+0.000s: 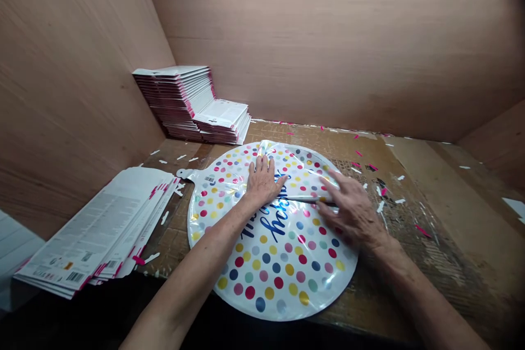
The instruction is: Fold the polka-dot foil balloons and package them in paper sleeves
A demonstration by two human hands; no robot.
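A round white foil balloon point(283, 268) with coloured dots and blue lettering lies flat on the cardboard-covered table, its tab pointing left. My left hand point(263, 180) rests on its upper middle with the fingers spread and holds nothing. On the right part of the balloon is my right hand point(348, 205), slightly blurred, its fingers apart around the right end of a raised crease. Whether the fingertips touch that crease cannot be made out. The balloon's lower edge reaches over the table's front edge.
Printed white and pink card sleeves point(98, 229) lie fanned at the left front. Two stacks of folded cards point(176, 101) stand in the back left corner. Wooden panels point(328, 38) enclose the table point(418, 175), where white and pink paper scraps are scattered.
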